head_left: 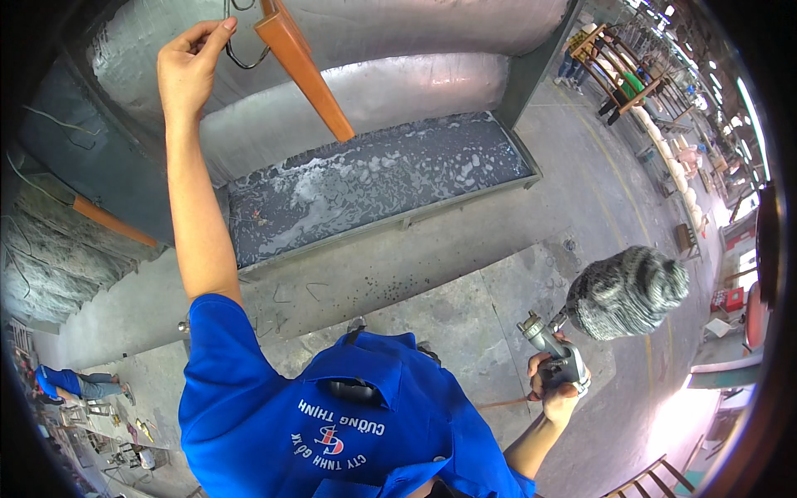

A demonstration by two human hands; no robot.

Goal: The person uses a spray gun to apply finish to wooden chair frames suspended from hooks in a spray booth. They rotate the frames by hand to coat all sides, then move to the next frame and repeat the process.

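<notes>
At the upper left, my left hand [187, 75] is raised at the end of a stretched arm, thumb and fingers pinched on a dark metal wire hook [242, 65]. Beside the hook hangs a tapered orange-brown wooden piece [305, 79], tilted, its narrow end lower; the upper end runs out of view. My right hand [554, 386], at the lower right, is wrapped round a metal spray gun [567, 358]. A rounded bundle covered in grey knitted cloth [627, 292] adjoins the gun; what is under the cloth is hidden. A thin hose [506, 404] runs left from the gun.
A long trough [374, 178] of dark, foamy liquid lies below a curved metal wall [374, 91]. Another orange-brown wooden strip [114, 221] is at the left. A person in blue [62, 383] is at the far left; other people and wooden frames [623, 70] are at the upper right.
</notes>
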